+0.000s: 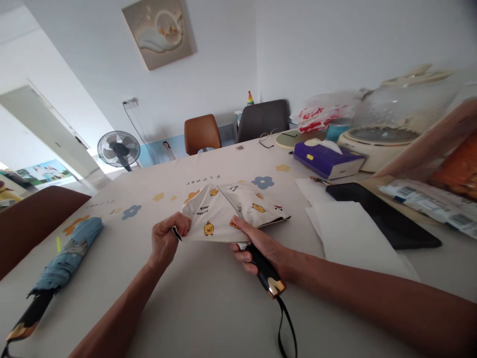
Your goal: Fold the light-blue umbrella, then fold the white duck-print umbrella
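Observation:
A cream umbrella (223, 214) printed with yellow ducks is in both my hands above the table, its canopy loose and partly spread. My left hand (168, 236) is closed on the canopy's left edge and pulls the cloth taut. Around the top of the black handle, my right hand (261, 248) is wrapped, its thumb pressing on the cloth. The handle ends in a gold cap, from which a black wrist strap hangs. On the left of the table lies a folded blue umbrella (70, 256) with a black and gold handle.
White papers (357, 233) and a black tablet-like slab (383, 214) lie on the right of the table (208, 308). Beyond them are a purple tissue box (328, 158), a glass-lidded pot (391, 119), plastic bags and eyeglasses (268, 138). Chairs stand around the table; a fan (118, 149) stands behind.

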A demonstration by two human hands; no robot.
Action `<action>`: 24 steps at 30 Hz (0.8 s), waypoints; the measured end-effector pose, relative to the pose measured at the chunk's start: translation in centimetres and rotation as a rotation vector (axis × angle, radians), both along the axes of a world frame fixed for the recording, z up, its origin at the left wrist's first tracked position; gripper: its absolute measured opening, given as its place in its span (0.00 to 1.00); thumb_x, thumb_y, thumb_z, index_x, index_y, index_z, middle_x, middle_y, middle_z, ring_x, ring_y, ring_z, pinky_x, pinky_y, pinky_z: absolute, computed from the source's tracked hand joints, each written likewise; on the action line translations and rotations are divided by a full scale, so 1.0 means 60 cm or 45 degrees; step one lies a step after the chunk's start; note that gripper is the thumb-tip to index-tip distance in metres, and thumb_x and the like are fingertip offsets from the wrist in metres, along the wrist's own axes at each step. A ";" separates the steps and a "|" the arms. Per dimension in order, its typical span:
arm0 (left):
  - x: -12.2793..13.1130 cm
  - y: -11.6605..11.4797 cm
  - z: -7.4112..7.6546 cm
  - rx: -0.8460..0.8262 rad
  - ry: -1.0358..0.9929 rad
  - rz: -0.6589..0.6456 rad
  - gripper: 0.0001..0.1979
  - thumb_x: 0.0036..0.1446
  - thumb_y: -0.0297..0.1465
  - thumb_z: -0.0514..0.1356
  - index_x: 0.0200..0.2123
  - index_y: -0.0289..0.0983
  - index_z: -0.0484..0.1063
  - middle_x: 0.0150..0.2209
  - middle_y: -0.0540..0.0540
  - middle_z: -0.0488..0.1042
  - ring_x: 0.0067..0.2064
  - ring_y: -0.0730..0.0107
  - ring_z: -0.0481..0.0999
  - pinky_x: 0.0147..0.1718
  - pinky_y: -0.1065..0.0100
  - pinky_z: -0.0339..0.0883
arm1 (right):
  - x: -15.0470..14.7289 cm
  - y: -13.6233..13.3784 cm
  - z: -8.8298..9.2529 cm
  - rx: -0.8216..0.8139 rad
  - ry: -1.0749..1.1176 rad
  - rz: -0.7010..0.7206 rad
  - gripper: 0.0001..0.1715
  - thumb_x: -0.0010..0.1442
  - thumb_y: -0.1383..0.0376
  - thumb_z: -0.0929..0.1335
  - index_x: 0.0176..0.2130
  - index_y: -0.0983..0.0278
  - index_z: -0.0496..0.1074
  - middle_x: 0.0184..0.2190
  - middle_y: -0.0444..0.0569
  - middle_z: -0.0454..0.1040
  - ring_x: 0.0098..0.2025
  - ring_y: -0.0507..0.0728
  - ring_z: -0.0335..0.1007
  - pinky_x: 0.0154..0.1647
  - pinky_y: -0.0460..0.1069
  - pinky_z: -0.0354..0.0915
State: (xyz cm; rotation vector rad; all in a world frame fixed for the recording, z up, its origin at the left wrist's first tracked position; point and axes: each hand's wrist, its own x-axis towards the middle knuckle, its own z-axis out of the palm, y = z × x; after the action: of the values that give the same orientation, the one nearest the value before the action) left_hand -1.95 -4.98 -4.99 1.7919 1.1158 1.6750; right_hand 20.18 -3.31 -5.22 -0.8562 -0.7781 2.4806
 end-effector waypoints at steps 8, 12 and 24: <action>-0.031 0.013 -0.012 0.054 0.604 0.091 0.11 0.36 0.18 0.45 0.14 0.37 0.60 0.18 0.50 0.63 0.26 0.73 0.62 0.27 0.70 0.55 | 0.001 0.006 -0.006 0.268 -0.384 -0.153 0.14 0.53 0.59 0.67 0.26 0.64 0.60 0.14 0.38 0.58 0.12 0.46 0.51 0.09 0.42 0.54; -0.059 0.030 -0.024 -0.119 0.533 0.475 0.09 0.36 0.20 0.46 0.12 0.37 0.59 0.16 0.51 0.59 0.23 0.74 0.58 0.25 0.70 0.52 | 0.006 0.009 0.006 0.387 -0.516 -0.165 0.15 0.56 0.61 0.63 0.22 0.63 0.57 0.11 0.37 0.56 0.09 0.46 0.51 0.08 0.42 0.52; -0.031 0.032 -0.014 -0.537 -0.257 0.043 0.16 0.49 0.36 0.61 0.43 0.39 0.70 0.45 0.45 0.72 0.48 0.65 0.67 0.45 0.67 0.59 | 0.004 -0.002 -0.017 0.569 -0.570 0.088 0.15 0.53 0.58 0.62 0.21 0.63 0.58 0.08 0.37 0.55 0.07 0.47 0.51 0.07 0.42 0.49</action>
State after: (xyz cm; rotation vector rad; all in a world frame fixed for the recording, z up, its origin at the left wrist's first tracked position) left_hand -3.80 -3.06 -5.85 1.3197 1.2966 1.4637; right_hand 20.44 -3.43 -6.22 -1.2323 -1.4642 2.0534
